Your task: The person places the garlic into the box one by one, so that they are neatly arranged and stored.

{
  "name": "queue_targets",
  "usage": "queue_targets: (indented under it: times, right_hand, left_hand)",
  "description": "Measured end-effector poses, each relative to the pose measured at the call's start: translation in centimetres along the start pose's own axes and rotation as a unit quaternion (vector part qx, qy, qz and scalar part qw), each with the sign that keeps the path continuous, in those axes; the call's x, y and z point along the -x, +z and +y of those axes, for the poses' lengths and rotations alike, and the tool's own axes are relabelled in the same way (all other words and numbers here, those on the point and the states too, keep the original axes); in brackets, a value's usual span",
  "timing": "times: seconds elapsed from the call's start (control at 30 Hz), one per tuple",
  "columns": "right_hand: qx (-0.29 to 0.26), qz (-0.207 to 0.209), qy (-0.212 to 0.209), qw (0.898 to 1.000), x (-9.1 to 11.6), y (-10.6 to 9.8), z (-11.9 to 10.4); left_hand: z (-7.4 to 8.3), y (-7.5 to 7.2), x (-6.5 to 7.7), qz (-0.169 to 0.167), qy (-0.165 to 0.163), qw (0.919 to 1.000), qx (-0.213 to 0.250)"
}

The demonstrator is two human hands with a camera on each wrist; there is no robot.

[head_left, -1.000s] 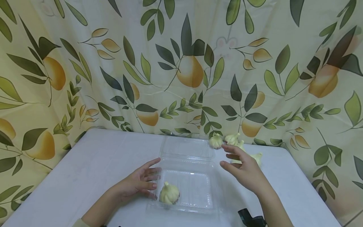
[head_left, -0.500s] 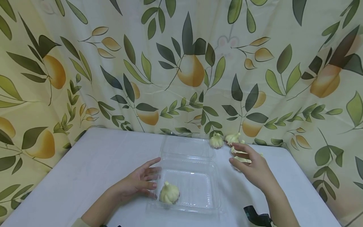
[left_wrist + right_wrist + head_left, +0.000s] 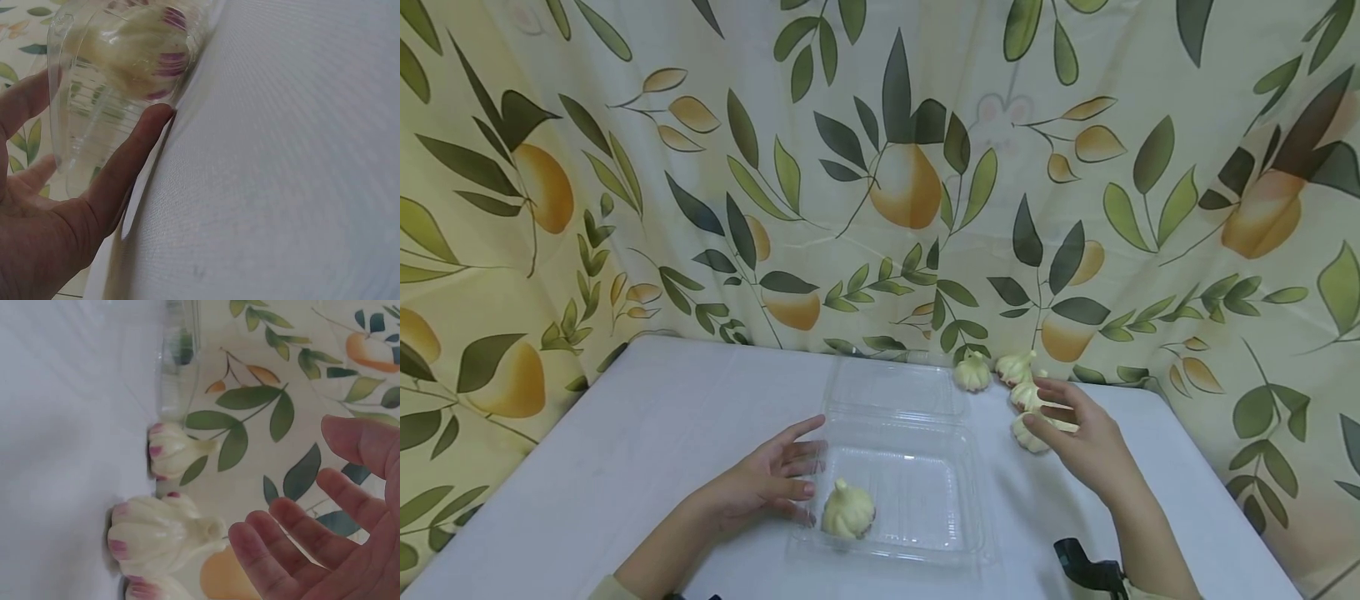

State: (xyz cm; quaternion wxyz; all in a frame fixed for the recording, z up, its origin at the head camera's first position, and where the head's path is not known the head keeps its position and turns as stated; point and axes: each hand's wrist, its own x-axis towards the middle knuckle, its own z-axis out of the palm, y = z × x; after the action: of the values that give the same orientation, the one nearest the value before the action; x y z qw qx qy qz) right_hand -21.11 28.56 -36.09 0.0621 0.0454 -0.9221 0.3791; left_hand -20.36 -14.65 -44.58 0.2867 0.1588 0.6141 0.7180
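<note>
A clear plastic clamshell container (image 3: 917,500) lies with its lid (image 3: 895,390) folded back on the white table. One garlic bulb (image 3: 848,510) sits in its near left corner; purple streaks mark that bulb in the left wrist view. At the container's left wall is my left hand (image 3: 771,475), fingers spread and relaxed against it. My right hand (image 3: 1090,437) hovers over the back right, fingers loosely bent, nothing held. The nearest bulb, a pale garlic bulb (image 3: 1028,433), is just left of its thumb. Its fingers partly cover another garlic bulb (image 3: 1024,395) behind.
Further back stand a garlic bulb (image 3: 972,372) beside the lid and a second garlic bulb (image 3: 1014,367) to its right. A fruit-patterned curtain (image 3: 850,208) hangs behind the table (image 3: 625,467). A black wrist-camera mount (image 3: 1086,568) is by the right forearm.
My right hand has moved rightward and slightly nearer, uncovering more of the garlic bulbs at the back right. The left hand, container and bulb inside have stayed put.
</note>
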Motion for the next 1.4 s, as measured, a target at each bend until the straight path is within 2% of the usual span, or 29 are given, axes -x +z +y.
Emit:
queue_targets:
  times: [0.83, 1.07, 1.4]
  right_hand:
    - [-0.009, -0.013, 0.077, 0.997, -0.6, -0.1, 2.7]
    - [-0.007, -0.004, 0.084, 0.996, -0.8, 0.0, 3.6]
    - [-0.02, -0.011, 0.108, 0.994, -1.0, 0.4, 4.8]
  left_hand:
    - [-0.1, -0.2, 0.0, -0.001, 0.001, 1.0, -0.004]
    - [0.1, -0.1, 0.0, 0.001, -0.003, 1.0, -0.001]
    - [0.0, -0.1, 0.0, -0.003, 0.002, 1.0, 0.002]
